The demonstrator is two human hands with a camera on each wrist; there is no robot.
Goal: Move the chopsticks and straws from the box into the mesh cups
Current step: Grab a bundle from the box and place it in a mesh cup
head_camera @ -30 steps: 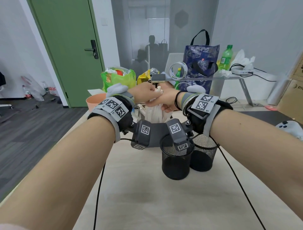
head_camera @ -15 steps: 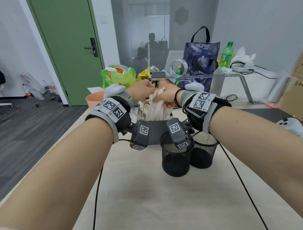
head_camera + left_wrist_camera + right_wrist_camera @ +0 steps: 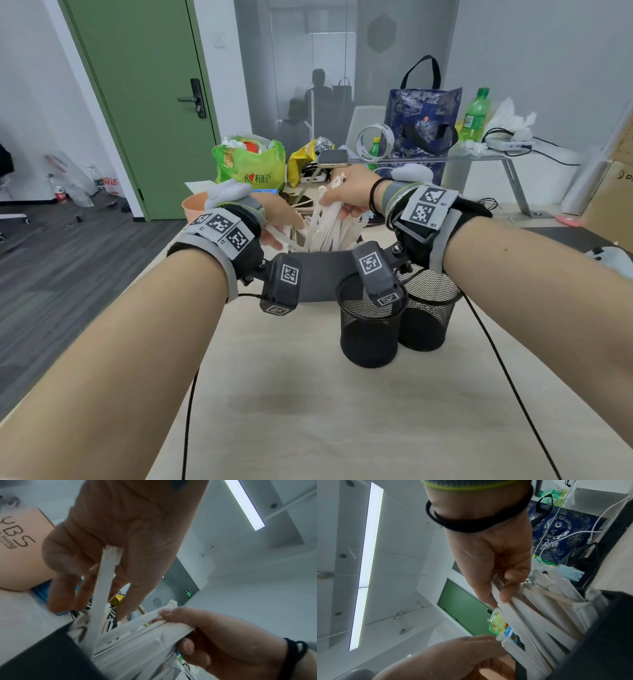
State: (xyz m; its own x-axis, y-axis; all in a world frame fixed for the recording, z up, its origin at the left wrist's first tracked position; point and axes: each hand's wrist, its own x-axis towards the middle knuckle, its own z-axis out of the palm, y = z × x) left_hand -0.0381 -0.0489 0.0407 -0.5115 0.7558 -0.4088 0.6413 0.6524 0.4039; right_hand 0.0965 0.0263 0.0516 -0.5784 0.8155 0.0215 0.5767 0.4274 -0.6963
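Observation:
A dark grey box point(image 3: 322, 275) stands on the table behind two black mesh cups point(image 3: 371, 325) point(image 3: 428, 308), whose insides look dark. A bundle of white paper-wrapped chopsticks and straws point(image 3: 329, 228) sticks up out of the box. My right hand point(image 3: 342, 209) grips the top of this bundle point(image 3: 530, 615). My left hand point(image 3: 281, 233), lower and to the left, pinches one wrapped stick point(image 3: 106, 585) that leans out of the box. Which pieces are chopsticks and which are straws I cannot tell.
Beyond the box lie an orange bowl point(image 3: 191, 209), a green snack bag point(image 3: 250, 164), a phone point(image 3: 332, 158), a tape roll point(image 3: 375, 142), a blue tote bag point(image 3: 421, 126) and a green bottle point(image 3: 474, 114). A white controller point(image 3: 609, 257) sits at the table's right edge. Black cables trail towards me.
My hands were together above the box. Now they are apart: the left has dropped down-left with one wrapped stick, and the right has shifted right, still holding the bundle.

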